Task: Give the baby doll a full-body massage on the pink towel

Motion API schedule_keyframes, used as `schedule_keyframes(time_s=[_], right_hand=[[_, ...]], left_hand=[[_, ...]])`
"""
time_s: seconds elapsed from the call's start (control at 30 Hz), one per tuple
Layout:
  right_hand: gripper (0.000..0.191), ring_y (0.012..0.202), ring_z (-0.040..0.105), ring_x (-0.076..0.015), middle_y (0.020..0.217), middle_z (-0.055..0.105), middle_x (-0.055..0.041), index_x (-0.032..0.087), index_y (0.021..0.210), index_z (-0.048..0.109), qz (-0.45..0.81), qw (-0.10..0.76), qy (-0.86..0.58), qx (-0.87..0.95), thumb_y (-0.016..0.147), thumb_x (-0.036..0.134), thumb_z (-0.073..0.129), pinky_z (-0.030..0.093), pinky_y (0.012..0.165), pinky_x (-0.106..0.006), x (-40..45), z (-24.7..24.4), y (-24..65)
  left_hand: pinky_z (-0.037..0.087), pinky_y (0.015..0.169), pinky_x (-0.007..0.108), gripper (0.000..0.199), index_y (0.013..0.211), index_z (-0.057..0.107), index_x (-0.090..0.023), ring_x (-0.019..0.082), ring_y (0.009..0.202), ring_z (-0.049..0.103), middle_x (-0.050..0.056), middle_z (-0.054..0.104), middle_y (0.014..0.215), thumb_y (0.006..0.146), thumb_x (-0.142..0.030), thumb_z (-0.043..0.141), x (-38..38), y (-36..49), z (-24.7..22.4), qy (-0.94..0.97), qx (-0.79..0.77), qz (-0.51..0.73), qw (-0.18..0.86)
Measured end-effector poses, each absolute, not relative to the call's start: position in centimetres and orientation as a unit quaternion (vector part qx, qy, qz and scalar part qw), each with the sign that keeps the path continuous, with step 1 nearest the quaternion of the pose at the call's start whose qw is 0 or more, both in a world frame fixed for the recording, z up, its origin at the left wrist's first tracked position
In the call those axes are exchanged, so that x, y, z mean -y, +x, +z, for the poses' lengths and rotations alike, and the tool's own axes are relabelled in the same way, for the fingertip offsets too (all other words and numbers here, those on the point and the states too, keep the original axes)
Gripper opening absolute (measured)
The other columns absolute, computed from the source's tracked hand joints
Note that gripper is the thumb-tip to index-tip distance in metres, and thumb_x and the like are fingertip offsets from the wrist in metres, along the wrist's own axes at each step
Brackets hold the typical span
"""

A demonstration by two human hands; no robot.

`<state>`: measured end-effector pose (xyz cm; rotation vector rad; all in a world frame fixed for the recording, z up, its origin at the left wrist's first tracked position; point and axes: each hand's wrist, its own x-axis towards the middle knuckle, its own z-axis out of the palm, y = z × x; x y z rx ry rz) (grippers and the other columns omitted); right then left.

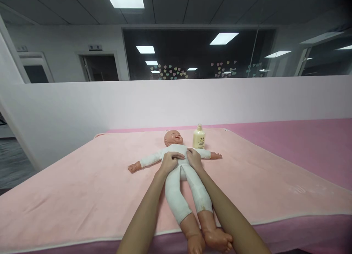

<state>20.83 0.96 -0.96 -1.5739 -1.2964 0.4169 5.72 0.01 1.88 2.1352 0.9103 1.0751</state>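
A baby doll (178, 148) with a white cloth body lies on its back, its head away from me, its arms spread and its feet towards me. My left hand (171, 161) rests on the left side of the doll's belly, with its fingers reaching inward over the cloth. On the right side of the torso lies my right hand (194, 158), its fingers curled against the cloth. Both hands touch the doll's trunk. Just beyond the doll's right-hand arm stands a pale yellow pump bottle (199, 137), upright.
A light pink towel (96, 195) lies under the doll on a darker pink surface (302, 144). A low white wall (165, 103) runs behind it, with dark glass above. The doll's feet hang near the front edge.
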Motion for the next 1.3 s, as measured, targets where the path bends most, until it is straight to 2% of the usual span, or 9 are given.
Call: schedule_keyframes(time_s=[0.13,0.27,0.33,0.43,0.6,0.73,0.87,1.07,1.3], right_hand=[[0.033,0.097,0.061,-0.0215,0.089,0.07,-0.0076,0.017,0.075,0.07,0.19,0.587,-0.575,0.537,0.065,0.019,0.039,0.044,0.09,-0.03,-0.6,-0.4,20.3],[0.028,0.084,0.065,-0.0201,0.064,0.067,-0.0034,0.021,0.05,0.062,0.257,0.543,-0.471,0.646,0.059,0.013,0.036,0.045,0.088,-0.032,-0.1,0.2,19.7],[0.029,0.086,0.064,-0.0188,0.071,0.068,-0.0024,0.021,0.056,0.064,0.257,0.504,-0.449,0.691,0.057,0.012,0.036,0.044,0.09,-0.032,0.2,0.4,19.5],[0.041,0.103,0.057,-0.0168,0.099,0.067,-0.0021,0.021,0.08,0.066,0.209,0.46,-0.45,0.737,0.06,0.011,0.031,0.035,0.1,-0.035,0.4,0.5,19.5],[0.054,0.133,0.026,-0.0156,0.139,0.04,-0.003,0.019,0.111,0.055,0.174,0.347,-0.492,0.779,0.064,0.008,0.029,0.005,0.11,-0.046,-0.1,0.8,19.9],[0.052,0.137,0.015,-0.0169,0.147,0.027,-0.0046,0.02,0.126,0.045,0.179,0.292,-0.523,0.78,0.077,0.013,0.028,0.0,0.109,-0.051,-1.5,0.9,20.0],[0.05,0.138,0.012,-0.0198,0.149,0.019,-0.0037,0.025,0.137,0.035,0.156,0.257,-0.593,0.747,0.091,0.04,0.02,-0.001,0.107,-0.054,-2.8,0.8,19.5],[0.081,0.136,0.017,-0.0274,0.145,0.025,-0.0172,0.012,0.142,0.026,0.129,0.257,-0.703,0.651,0.081,0.067,0.026,-0.007,0.106,-0.055,-2.4,0.4,19.6],[0.091,0.137,0.014,-0.027,0.145,0.022,-0.0215,0.0,0.14,0.026,0.108,0.27,-0.741,0.605,0.08,0.069,0.02,-0.009,0.107,-0.052,-1.1,-0.4,20.7]], left_hand=[[0.041,0.099,0.031,0.044,0.103,0.067,-0.02,0.015,0.106,0.058,0.001,0.066,0.109,0.072,-0.009,0.038,-0.4,5.8,1.7,0.806,-0.384,0.398,0.21],[0.025,0.11,0.037,0.045,0.12,0.056,-0.021,0.016,0.128,0.038,0.002,0.049,0.134,0.082,-0.015,0.034,-1.1,5.9,1.0,0.804,-0.462,0.348,0.137],[0.018,0.112,0.042,0.046,0.128,0.048,-0.023,0.016,0.134,0.028,0.001,0.038,0.142,0.085,-0.018,0.031,-1.5,5.9,0.8,0.797,-0.502,0.313,0.119],[0.013,0.111,0.049,0.046,0.134,0.04,-0.026,0.018,0.137,0.018,0.001,0.028,0.147,0.09,-0.025,0.026,-2.0,5.9,0.7,0.789,-0.538,0.277,0.1],[0.011,0.107,0.058,0.046,0.136,0.034,-0.027,0.024,0.138,0.017,0.005,0.023,0.149,0.092,-0.033,0.024,-3.2,5.7,1.0,0.776,-0.57,0.256,0.09],[0.007,0.107,0.059,0.05,0.137,0.033,-0.025,0.026,0.137,0.019,0.009,0.027,0.147,0.09,-0.042,0.026,-4.0,5.7,1.1,0.751,-0.604,0.253,0.082],[0.003,0.108,0.057,0.057,0.138,0.032,-0.021,0.028,0.136,0.021,0.014,0.029,0.145,0.088,-0.046,0.027,-4.3,6.1,1.1,0.738,-0.628,0.236,0.068],[-0.008,0.108,0.055,0.081,0.138,0.03,-0.002,0.031,0.137,0.013,0.023,0.024,0.144,0.082,-0.061,0.025,-4.0,4.9,1.3,0.689,-0.706,0.157,0.045],[-0.004,0.11,0.052,0.079,0.138,0.032,-0.005,0.033,0.137,0.011,0.016,0.024,0.147,0.083,-0.06,0.022,-2.3,0.2,-0.5,0.712,-0.676,0.176,-0.068]])
